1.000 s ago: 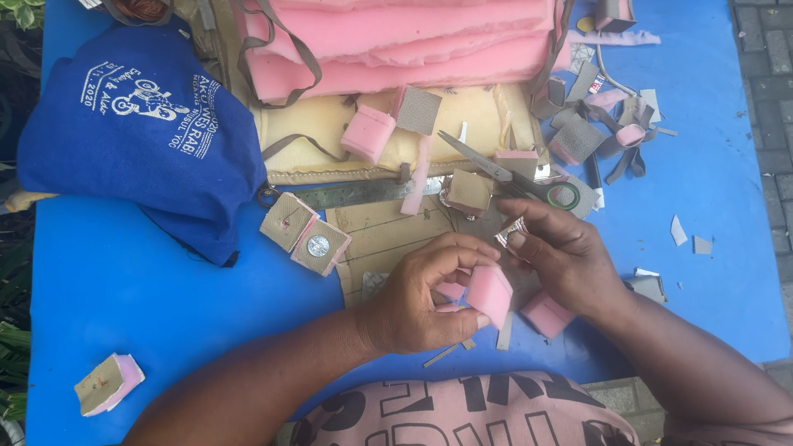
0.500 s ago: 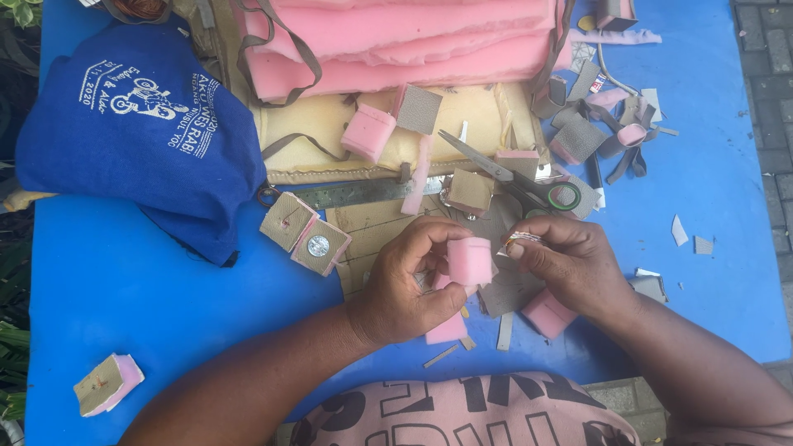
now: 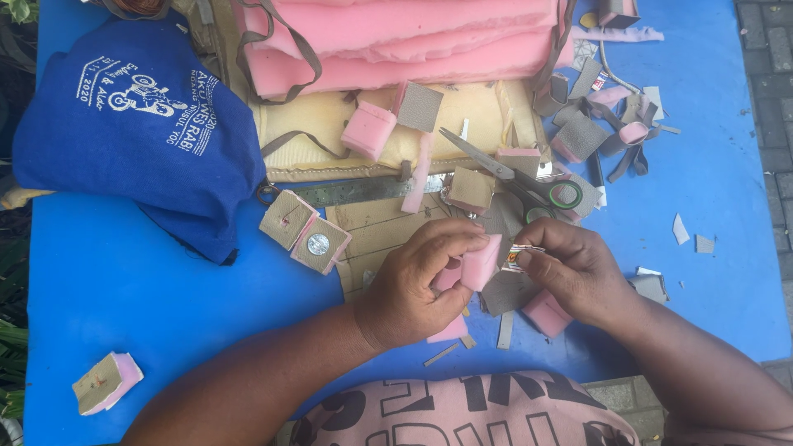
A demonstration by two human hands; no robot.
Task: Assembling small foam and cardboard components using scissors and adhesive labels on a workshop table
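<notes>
left hand (image 3: pixel 413 285) pinches a pink foam block (image 3: pixel 480 262) above the blue table (image 3: pixel 165 314); right hand (image 3: pixel 574 268) grips a small tube (image 3: pixel 520 257) beside it; two covered pads (image 3: pixel 304 231) lie finished, loose foam pieces (image 3: pixel 368 130) remain uncovered

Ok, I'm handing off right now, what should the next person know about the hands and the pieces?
Left hand: grip shut on a pink foam block, held above the blue table.
Right hand: pinching a small printed tab beside the block.
Scissors and metal ruler lie just beyond the hands.
Done: two fabric-covered squares lie left of the hands.
Left: bare pink pieces remain uncovered.
</notes>
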